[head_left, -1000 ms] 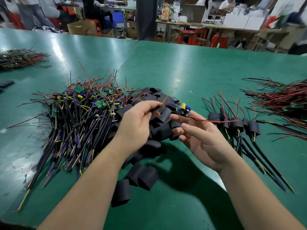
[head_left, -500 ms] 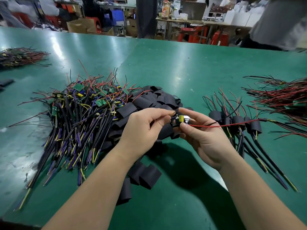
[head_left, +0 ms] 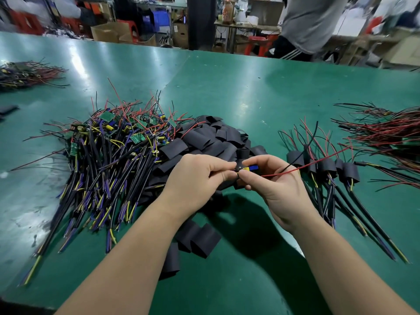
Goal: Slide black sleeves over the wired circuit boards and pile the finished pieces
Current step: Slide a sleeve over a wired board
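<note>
Head view: left hand (head_left: 200, 176) and right hand (head_left: 275, 185) met above the near edge of the heap of black sleeves (head_left: 218, 137). Both pinched one circuit board (head_left: 248, 168) between thumb and fingertips, left on its dark end, right just beside the yellow-and-blue part. Its red wire (head_left: 306, 164) trailed right over the finished pieces (head_left: 325, 167), which lay on the table (head_left: 227, 87) well apart from the unsleeved boards (head_left: 113, 142) at left. Fingers hid whether a sleeve was on the board yet.

Judged step: feeding the board into a sleeve. To do it well, gather the leads straight, squeeze the sleeve mouth open, push the board in flat, and hold the board rather than pull the wires, sparing the solder joints.
</note>
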Tool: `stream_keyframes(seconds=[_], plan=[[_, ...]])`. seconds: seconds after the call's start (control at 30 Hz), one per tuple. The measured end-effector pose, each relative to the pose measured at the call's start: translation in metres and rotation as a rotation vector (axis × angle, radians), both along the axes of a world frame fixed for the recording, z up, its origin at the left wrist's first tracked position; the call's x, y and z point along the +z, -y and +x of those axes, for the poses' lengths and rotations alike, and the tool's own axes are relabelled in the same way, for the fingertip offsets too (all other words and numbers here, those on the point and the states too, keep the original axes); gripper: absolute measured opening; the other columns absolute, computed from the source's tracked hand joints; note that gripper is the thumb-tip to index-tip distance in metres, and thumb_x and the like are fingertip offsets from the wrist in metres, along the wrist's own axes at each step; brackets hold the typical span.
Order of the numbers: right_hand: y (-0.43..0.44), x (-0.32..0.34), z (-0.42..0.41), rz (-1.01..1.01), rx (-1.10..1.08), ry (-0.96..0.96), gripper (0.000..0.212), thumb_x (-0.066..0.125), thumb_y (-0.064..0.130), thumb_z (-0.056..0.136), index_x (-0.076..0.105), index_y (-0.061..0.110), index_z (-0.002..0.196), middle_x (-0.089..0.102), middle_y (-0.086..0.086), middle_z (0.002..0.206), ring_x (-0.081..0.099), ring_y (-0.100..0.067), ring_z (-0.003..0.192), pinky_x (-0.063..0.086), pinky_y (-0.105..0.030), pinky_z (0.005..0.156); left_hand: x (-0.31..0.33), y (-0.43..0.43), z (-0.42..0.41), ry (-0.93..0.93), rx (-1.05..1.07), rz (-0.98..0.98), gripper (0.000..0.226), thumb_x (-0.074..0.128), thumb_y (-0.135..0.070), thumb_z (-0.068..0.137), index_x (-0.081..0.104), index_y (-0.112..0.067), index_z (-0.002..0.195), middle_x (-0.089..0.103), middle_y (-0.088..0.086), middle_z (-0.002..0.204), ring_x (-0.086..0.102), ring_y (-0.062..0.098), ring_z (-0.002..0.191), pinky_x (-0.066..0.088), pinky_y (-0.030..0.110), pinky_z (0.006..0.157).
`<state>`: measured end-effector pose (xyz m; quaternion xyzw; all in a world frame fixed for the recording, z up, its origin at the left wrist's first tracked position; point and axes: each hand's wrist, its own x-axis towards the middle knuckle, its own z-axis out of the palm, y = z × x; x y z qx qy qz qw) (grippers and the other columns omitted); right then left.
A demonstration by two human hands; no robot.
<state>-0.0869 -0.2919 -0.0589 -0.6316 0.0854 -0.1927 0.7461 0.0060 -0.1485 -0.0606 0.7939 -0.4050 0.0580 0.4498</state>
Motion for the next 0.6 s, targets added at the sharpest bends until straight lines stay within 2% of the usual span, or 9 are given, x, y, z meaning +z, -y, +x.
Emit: stream_keyframes(seconds=[0.1, 0.2, 0.23, 0.33, 0.4, 0.43, 0.53, 0.6], plan=[[-0.001, 0.002, -0.002, -0.008, 0.018, 0.033, 0.025, 0.075, 0.013, 0.062, 0.068, 0.009, 0.086, 0.066, -0.009, 0.073, 0.062, -0.022, 0.066, 0.051, -0.023, 0.062, 0.002, 0.001, 0.000, -0.039, -0.048, -0.009, 0.016, 0.072, -0.021, 0.084, 0.077, -0.018, 0.098, 0.076, -0.004, 0.091, 0.067, 0.000, 0.082, 0.052, 0.023, 0.076], [-0.004, 0.004, -0.002, 0.002, -0.009, -0.038, 0.039, 0.076, 0.014, 0.059, 0.067, 0.010, 0.096, 0.065, -0.012, 0.078, 0.062, -0.022, 0.069, 0.050, -0.021, 0.061, 0.003, -0.001, 0.000, -0.058, -0.102, 0.021, 0.015, 0.064, -0.023, 0.085, 0.078, -0.020, 0.090, 0.075, -0.006, 0.081, 0.067, 0.003, 0.076, 0.053, 0.029, 0.071], [-0.005, 0.005, -0.001, 0.065, -0.010, -0.066, 0.046, 0.075, 0.012, 0.058, 0.065, 0.009, 0.102, 0.064, -0.013, 0.080, 0.063, -0.021, 0.068, 0.051, -0.020, 0.059, 0.002, -0.001, 0.000, -0.057, -0.118, 0.036, 0.016, 0.062, -0.023, 0.087, 0.077, -0.019, 0.090, 0.075, -0.005, 0.080, 0.068, 0.007, 0.075, 0.053, 0.032, 0.070], [-0.004, 0.010, -0.002, 0.448, 0.078, -0.103, 0.060, 0.068, 0.001, 0.058, 0.051, 0.004, 0.116, 0.067, -0.013, 0.079, 0.069, -0.018, 0.064, 0.054, -0.017, 0.056, 0.002, -0.001, 0.001, -0.004, -0.116, 0.015, 0.022, 0.055, -0.025, 0.090, 0.074, -0.015, 0.087, 0.071, -0.003, 0.073, 0.065, 0.012, 0.069, 0.051, 0.036, 0.064], [-0.002, 0.013, -0.006, 0.536, 0.140, -0.134, 0.054, 0.067, -0.001, 0.059, 0.048, 0.007, 0.109, 0.069, -0.017, 0.083, 0.070, -0.021, 0.065, 0.055, -0.018, 0.055, 0.001, -0.003, 0.003, 0.073, -0.075, 0.001, 0.022, 0.054, -0.025, 0.090, 0.072, -0.013, 0.086, 0.069, -0.004, 0.070, 0.061, 0.011, 0.064, 0.050, 0.035, 0.061], [-0.001, 0.015, -0.008, 0.449, 0.172, -0.162, 0.046, 0.069, -0.001, 0.058, 0.048, 0.008, 0.098, 0.068, -0.018, 0.081, 0.069, -0.022, 0.064, 0.054, -0.019, 0.054, 0.001, -0.004, 0.005, 0.096, -0.059, 0.002, 0.020, 0.055, -0.024, 0.089, 0.072, -0.013, 0.087, 0.068, -0.004, 0.070, 0.060, 0.010, 0.064, 0.049, 0.035, 0.061], [0.000, 0.018, -0.018, -0.205, 0.282, -0.188, 0.037, 0.083, 0.004, 0.059, 0.053, 0.012, 0.078, 0.065, -0.017, 0.077, 0.060, -0.022, 0.070, 0.049, -0.029, 0.064, 0.000, -0.007, 0.010, 0.119, -0.013, -0.014, 0.018, 0.056, -0.024, 0.089, 0.072, -0.014, 0.087, 0.067, -0.003, 0.069, 0.059, 0.007, 0.063, 0.049, 0.030, 0.063], [-0.003, 0.020, -0.023, -0.428, 0.456, -0.193, 0.025, 0.085, 0.013, 0.064, 0.065, 0.016, 0.077, 0.064, -0.024, 0.083, 0.057, -0.020, 0.072, 0.047, -0.036, 0.069, 0.001, -0.008, 0.013, 0.134, 0.030, -0.058, 0.016, 0.059, -0.022, 0.088, 0.073, -0.015, 0.085, 0.063, -0.007, 0.063, 0.054, -0.004, 0.058, 0.043, 0.013, 0.058]])
